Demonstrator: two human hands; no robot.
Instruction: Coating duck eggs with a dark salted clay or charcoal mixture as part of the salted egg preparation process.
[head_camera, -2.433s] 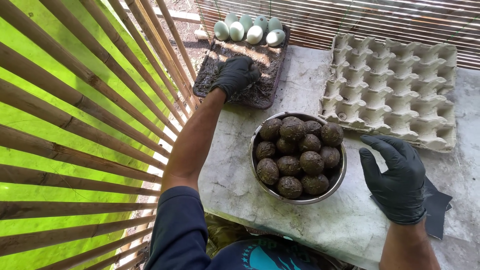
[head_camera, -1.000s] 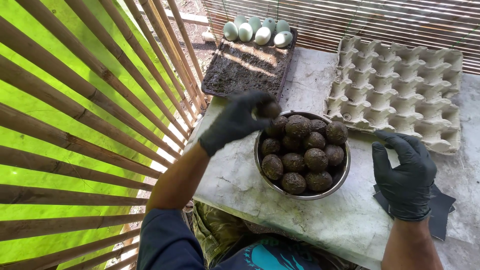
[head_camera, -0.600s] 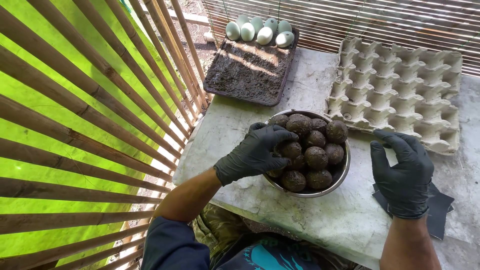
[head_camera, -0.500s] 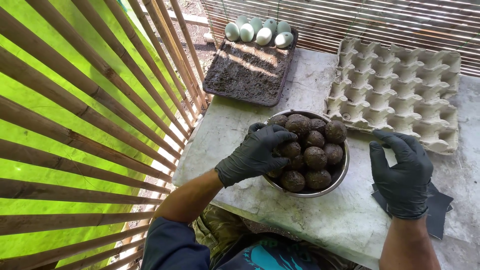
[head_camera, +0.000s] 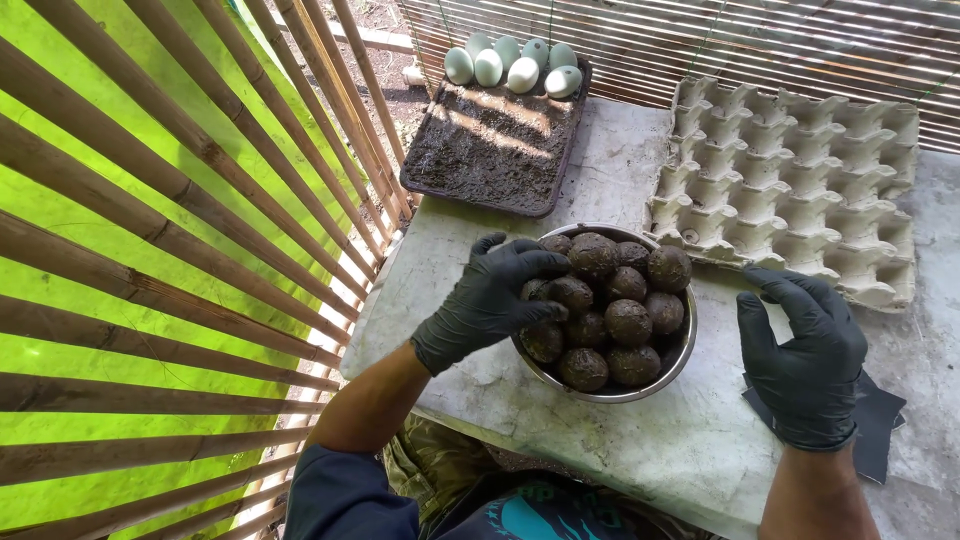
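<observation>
Then your left hand (head_camera: 487, 305) curled over a mud-coated egg (head_camera: 570, 294) in the steel bowl (head_camera: 672, 368) near the counter's front edge; right hand (head_camera: 803, 362) hovered open, empty. A tight squeeze risked cracking it.

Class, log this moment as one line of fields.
left hand: on rim of metal bowl, touching mud-coated balls | right hand: open, holding nothing | egg tray: unfilled | pale eggs: on soil tray

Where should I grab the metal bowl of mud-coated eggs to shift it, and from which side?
Grip the metal bowl by its bare rim on the right, probably with the right hand, which hovers open beside it. The left hand already covers the left rim, and the mud-coated eggs are heaped high, so keep it level.
</observation>
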